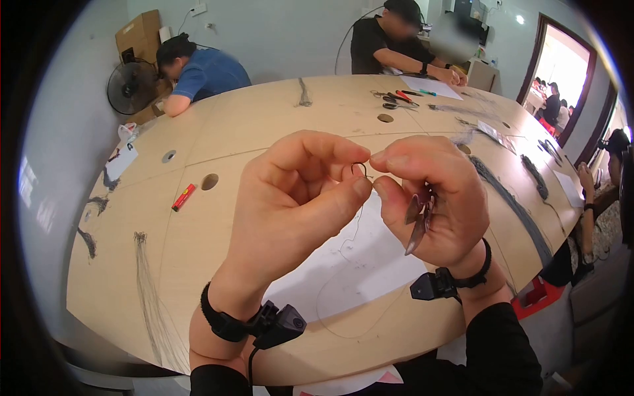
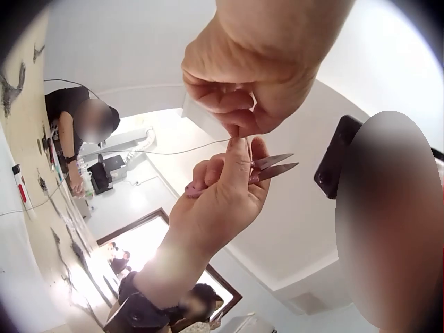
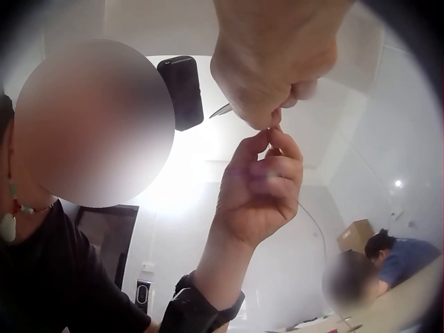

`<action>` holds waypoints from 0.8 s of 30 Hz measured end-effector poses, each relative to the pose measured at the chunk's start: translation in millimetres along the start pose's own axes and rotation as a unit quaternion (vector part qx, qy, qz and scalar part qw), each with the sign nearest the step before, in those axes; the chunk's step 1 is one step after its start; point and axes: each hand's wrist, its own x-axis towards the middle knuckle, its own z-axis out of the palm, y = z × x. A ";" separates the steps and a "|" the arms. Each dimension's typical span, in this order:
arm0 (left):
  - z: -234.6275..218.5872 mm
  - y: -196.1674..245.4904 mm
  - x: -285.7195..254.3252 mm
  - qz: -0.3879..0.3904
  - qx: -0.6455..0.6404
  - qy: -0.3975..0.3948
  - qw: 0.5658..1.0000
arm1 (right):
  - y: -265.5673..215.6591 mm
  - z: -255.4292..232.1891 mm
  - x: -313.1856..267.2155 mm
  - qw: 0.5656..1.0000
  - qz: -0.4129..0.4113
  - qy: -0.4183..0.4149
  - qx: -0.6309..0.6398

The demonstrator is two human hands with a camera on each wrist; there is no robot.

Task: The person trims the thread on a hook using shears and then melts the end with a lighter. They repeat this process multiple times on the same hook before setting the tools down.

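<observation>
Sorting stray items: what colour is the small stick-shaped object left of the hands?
Red with a yellow end, clearest in the head view.

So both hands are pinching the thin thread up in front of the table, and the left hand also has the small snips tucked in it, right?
Not quite. The snips are tucked in the right hand, not the left hand. The head view shows this. Both hands do pinch the thin thread above the table.
</observation>
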 end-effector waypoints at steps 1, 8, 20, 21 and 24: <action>0.9 -0.4 -0.4 0.008 0.015 0.003 1.000 | 0.5 -0.4 -1.0 1.000 -0.015 0.001 -0.009; 3.5 -3.1 -1.5 0.018 0.024 -0.010 0.999 | -5.6 3.3 -0.9 0.997 0.046 -0.031 0.058; 5.4 -1.4 -1.2 0.049 0.026 -0.005 0.998 | -8.7 -6.7 -2.3 0.976 0.190 -0.027 0.105; 6.2 -2.0 -1.3 0.049 0.026 -0.005 0.998 | -11.6 -5.4 -0.8 0.971 0.206 -0.012 0.121; 6.8 -4.0 -1.7 0.041 0.050 0.005 0.998 | -9.8 -1.1 -1.9 0.969 0.204 0.006 0.141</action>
